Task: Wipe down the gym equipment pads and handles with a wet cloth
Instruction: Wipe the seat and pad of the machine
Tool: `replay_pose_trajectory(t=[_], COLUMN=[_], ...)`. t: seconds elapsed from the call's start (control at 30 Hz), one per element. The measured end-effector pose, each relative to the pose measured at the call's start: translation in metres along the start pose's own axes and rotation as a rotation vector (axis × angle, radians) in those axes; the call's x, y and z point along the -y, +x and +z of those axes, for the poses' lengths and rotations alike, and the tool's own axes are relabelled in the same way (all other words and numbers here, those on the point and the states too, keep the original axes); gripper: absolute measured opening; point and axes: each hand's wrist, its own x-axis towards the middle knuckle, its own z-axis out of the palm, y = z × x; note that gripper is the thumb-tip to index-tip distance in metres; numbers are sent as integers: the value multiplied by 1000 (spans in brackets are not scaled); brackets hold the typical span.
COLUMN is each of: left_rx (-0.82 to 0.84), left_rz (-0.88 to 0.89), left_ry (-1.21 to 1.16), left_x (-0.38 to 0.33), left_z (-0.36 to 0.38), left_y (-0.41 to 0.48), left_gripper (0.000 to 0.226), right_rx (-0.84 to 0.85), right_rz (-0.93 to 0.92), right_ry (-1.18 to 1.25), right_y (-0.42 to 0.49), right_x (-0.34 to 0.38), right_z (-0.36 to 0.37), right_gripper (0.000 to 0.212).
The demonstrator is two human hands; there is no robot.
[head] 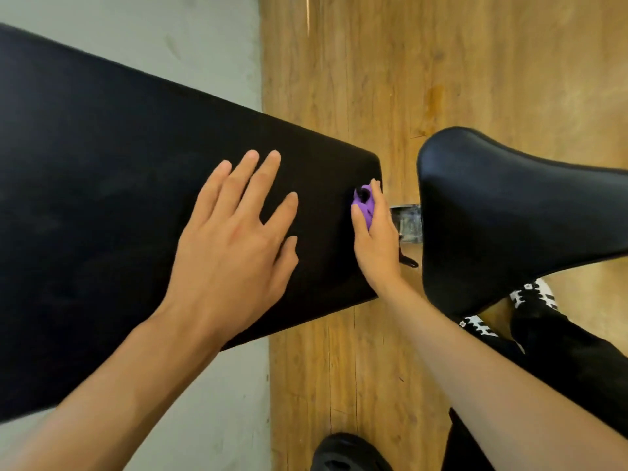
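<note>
- Two black pads in view: a long bench pad (102, 198) running in from the left, and a smaller wedge-shaped seat pad (509, 215) on the right, with a gap between them.
- A bit of metal frame (409, 220) shows in that gap, with a small black tab poking out just below it.
- Left hand (231, 246) lies flat on top of the bench pad near its right end, fingers straight and a little spread, holding nothing.
- Right hand (377, 239) is at the very end of the bench pad, fingers curled around a wadded purple cloth (363, 207).
- The cloth is bunched small, mostly hidden inside the hand, and pressed against the pad's right end edge near the far corner.
- Can't really tell from here if the cloth is wet.
- Under everything on the right is a wooden floor (441, 62); the left side is a pale grey floor (170, 35), with a straight seam between the two.
- Near the bottom edge there's a black shoe (346, 453) on the wood.
- Over on the right, a black trouser leg (560, 362) leads to a black-and-white patterned shoe (533, 295) tucked partly under the seat pad.
</note>
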Motion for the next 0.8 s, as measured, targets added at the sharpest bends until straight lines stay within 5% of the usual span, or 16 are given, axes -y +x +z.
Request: replay_pose_trajectory(t=[0.1, 0.37, 0.53, 0.63, 0.8], left_rx=[28, -13, -34, -65, -47], left_rz=[-55, -120, -117, -133, -142], left_ry=[110, 240, 277, 243, 234], left_x=[33, 86, 102, 100, 98], left_z=[-30, -73, -72, -72, -72], left_y=[-21, -76, -89, -85, -87], left_gripper=[59, 62, 66, 65, 64], right_rx=[8, 8, -150, -132, 208], right_rz=[18, 112, 107, -97, -751], right_ry=[-156, -101, 1, 37, 27], right_y=[5, -1, -10, -35, -74], right_x=[6, 19, 43, 98, 159], right_z=[3, 9, 27, 56, 79], right_gripper=[55, 56, 50, 47, 47])
